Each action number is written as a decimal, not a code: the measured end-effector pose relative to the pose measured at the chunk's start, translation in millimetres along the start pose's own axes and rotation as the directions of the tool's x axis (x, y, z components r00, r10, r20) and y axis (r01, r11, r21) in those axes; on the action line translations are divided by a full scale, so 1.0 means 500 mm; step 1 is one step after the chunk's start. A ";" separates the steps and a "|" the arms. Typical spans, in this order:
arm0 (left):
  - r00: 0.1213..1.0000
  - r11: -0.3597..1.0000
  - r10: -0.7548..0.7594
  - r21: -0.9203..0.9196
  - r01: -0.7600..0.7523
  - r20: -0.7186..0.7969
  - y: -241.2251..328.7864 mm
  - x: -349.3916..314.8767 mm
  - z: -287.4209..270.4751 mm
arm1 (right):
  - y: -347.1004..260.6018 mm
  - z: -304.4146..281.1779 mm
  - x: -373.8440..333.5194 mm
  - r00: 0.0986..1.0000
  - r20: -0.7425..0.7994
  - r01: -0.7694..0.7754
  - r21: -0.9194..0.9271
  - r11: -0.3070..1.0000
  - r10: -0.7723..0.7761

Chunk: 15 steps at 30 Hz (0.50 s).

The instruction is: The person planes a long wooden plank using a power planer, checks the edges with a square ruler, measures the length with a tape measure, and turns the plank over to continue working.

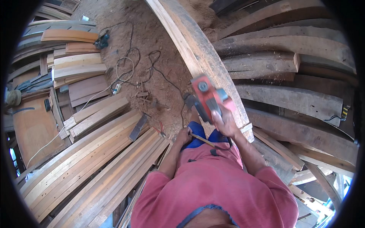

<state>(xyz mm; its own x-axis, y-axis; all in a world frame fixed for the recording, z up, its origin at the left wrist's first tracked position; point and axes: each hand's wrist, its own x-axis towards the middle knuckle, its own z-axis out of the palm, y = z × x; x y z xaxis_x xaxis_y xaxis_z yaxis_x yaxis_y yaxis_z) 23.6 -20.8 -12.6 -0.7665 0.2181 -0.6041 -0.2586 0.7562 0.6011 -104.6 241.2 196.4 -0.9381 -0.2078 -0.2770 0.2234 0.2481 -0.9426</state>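
My right hand [225,122] is closed round the grip of a red electric planer [209,98] with a round knob on its front. The planer is over the near part of a long pale strip of wood [175,33], which lies along a thick, shavings-strewn beam [215,53]. Whether its base touches the wood is hidden. By my left thigh, my left hand [184,135] is closed at the end of a thin brown stick-like piece [202,140]. That piece slants across my lap; its kind cannot be made out.
Stacked boards [81,152] fill the left side, and heavy timbers [292,100] are piled on the right. A black cord [167,78] winds over the sawdust-covered floor [159,30]. Red-handled pliers [161,131] lie near the stacked boards. A teal power tool [102,41] rests farther off.
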 end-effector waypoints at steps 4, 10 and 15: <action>0.993 0.993 -0.113 -0.045 0.112 -0.029 0.033 0.008 -0.058 | -0.073 -0.001 0.261 0.993 0.009 0.116 -0.159 0.980 -0.116; 0.965 0.980 -0.196 -0.054 0.189 -0.176 0.082 0.028 -0.132 | -0.143 -0.013 0.487 0.993 0.083 0.077 0.073 0.994 -0.083; 0.964 0.970 -0.241 0.005 0.243 -0.108 0.114 0.012 -0.142 | -0.073 -0.023 0.377 0.997 -0.001 0.076 0.005 0.997 -0.076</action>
<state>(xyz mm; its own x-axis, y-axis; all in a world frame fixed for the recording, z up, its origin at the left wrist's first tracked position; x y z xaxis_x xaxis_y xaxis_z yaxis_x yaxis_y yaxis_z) -37.5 -20.3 55.1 -0.7406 -0.0389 -0.6708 -0.4343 0.7894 0.4338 -292.5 203.7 180.7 -0.9527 -0.2248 -0.2046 0.1531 0.2265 -0.9619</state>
